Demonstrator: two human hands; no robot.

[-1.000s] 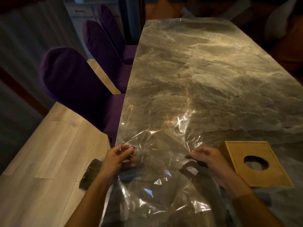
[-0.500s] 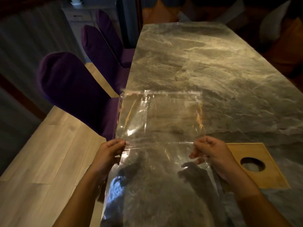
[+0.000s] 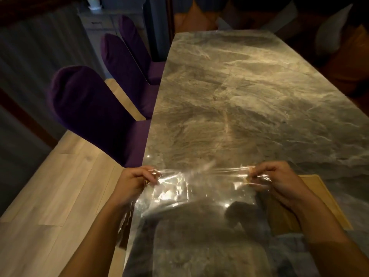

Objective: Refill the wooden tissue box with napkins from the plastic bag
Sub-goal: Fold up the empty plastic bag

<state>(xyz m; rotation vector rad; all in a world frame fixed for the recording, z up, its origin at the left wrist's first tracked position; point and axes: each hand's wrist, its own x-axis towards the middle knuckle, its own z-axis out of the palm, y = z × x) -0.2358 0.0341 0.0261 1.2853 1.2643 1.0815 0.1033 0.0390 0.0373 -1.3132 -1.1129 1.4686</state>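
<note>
A clear plastic bag is stretched flat between both hands over the near end of the marble table. My left hand pinches its top left corner, and my right hand pinches its top right corner. The bag hangs down toward me and looks see-through; I cannot see napkins in it. The wooden tissue box lies on the table at the right, mostly hidden behind my right hand and forearm, its round hole covered.
Three purple upholstered chairs line the table's left side above a light wood floor. Orange and grey cushions sit on seating beyond the far right edge. A white cabinet stands at the back left.
The upper flap of the bag that stood up over the table has folded down toward me. Both hands have spread further apart, pulling the top edge taut, and my right hand now covers the box's hole.
</note>
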